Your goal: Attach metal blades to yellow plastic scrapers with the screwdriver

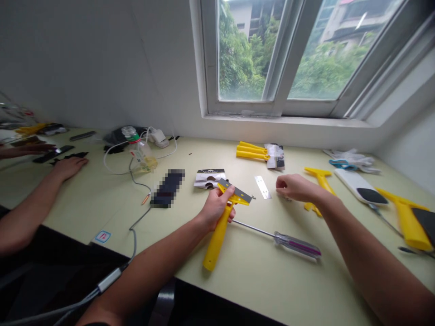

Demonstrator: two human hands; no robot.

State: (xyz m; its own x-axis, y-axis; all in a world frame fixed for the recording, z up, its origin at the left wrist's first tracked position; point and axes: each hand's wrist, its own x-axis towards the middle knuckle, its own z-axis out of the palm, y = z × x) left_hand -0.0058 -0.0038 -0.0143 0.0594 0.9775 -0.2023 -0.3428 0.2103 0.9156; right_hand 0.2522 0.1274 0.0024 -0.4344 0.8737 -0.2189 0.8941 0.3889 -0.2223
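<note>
My left hand (217, 206) is wrapped round the neck of a yellow scraper (219, 237), its thumb pressing on the grey metal plate (242, 192) across the head. The handle points down toward the table's front edge. Close to the head lies a small screw (253, 197). My right hand (294, 188) is low over the table with its fingers curled together; whatever they hold, if anything, is hidden. Left of it is a loose metal blade (262, 187). A screwdriver (295, 244) with a clear and purple handle lies below, its shaft reaching toward my left hand.
More yellow scraper parts (322, 181) lie beyond my right forearm, beside a white device (360, 185). At the back are packaged yellow handles (253, 151). A bottle (142, 154), cables and a pixelated dark phone-like object (168, 188) lie left. Another person's hands (70, 167) rest farther left.
</note>
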